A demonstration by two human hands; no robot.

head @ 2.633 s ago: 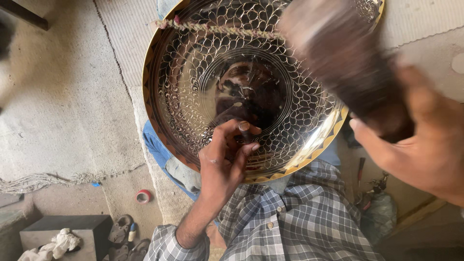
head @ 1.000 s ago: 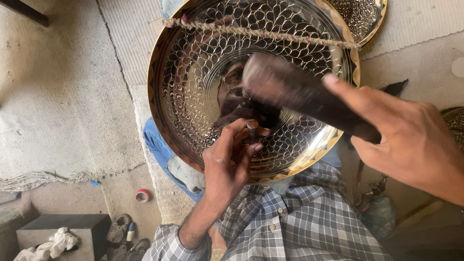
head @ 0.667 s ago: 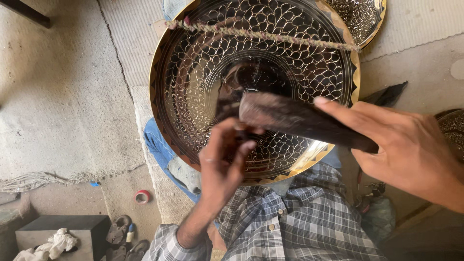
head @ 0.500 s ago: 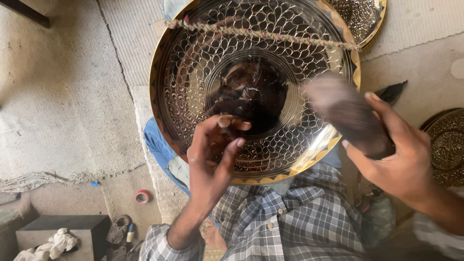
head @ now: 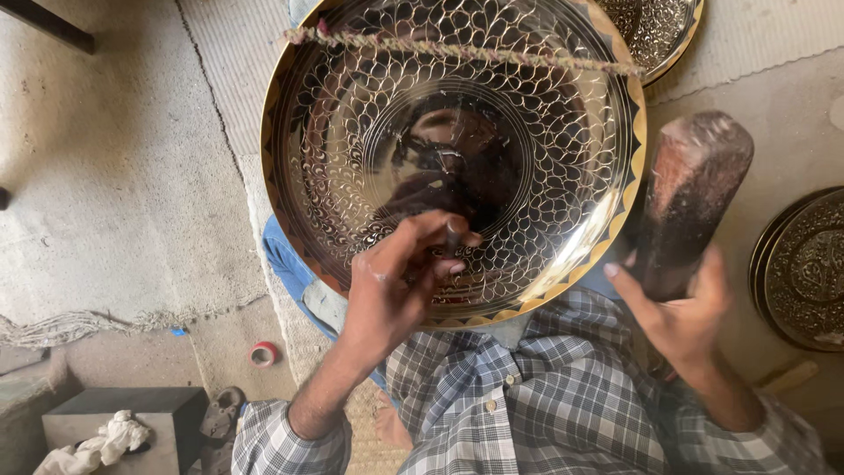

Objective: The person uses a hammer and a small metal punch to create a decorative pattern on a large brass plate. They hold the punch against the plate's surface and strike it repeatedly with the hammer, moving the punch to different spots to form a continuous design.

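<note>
My left hand pinches a small chisel against the engraved brass tray propped on my lap, my right hand grips a raised wooden mallet; an off-centre blow could skid the chisel and scar the pattern.

Three engraved metal trays, one wooden mallet, one small punch, two hands.
</note>
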